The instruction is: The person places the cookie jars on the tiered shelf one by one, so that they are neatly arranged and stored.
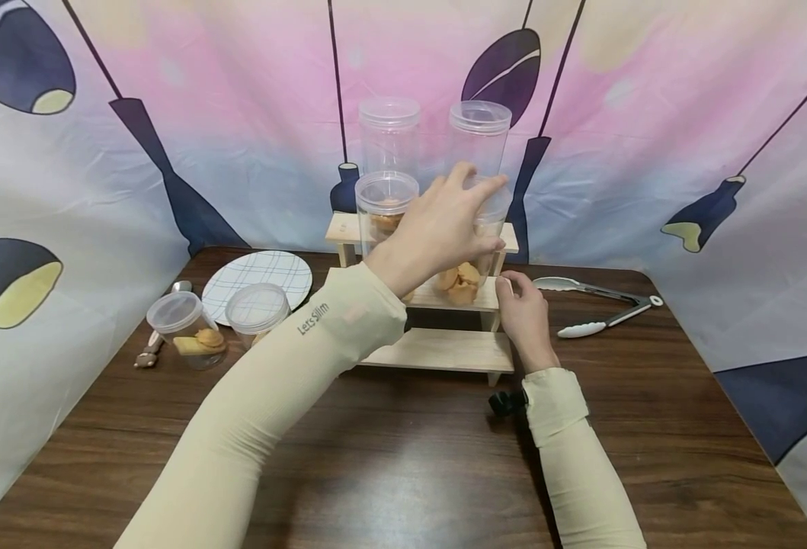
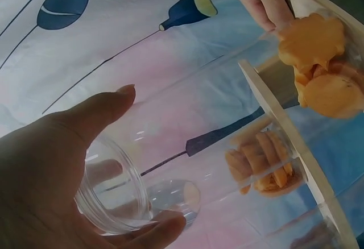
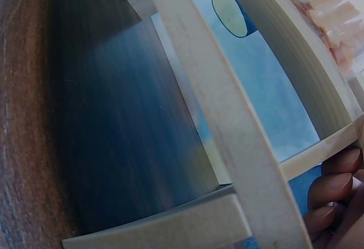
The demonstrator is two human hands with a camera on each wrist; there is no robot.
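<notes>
My left hand [image 1: 440, 221] reaches over the wooden stand [image 1: 437, 351] and grips the top of a clear jar [image 1: 488, 213]. In the left wrist view, its thumb and fingers lie round the rim of this jar [image 2: 116, 203], and orange-brown cookies [image 2: 327, 87] show at the bottom. The jar stands on the middle shelf. At the right end of that shelf my right hand [image 1: 525, 313] holds the stand's edge; the right wrist view shows its curled fingers [image 3: 333, 189] there. Beside the gripped jar is another cookie jar [image 1: 385, 198], partly hidden by my left arm.
Two tall clear jars [image 1: 389, 126] stand on the top shelf. To the left are a small cookie jar [image 1: 190, 328], a second lidded jar [image 1: 257, 309], a checked plate [image 1: 259, 267] and a spoon-like utensil [image 1: 149, 354]. White-tipped tongs [image 1: 602, 293] lie spread on the right.
</notes>
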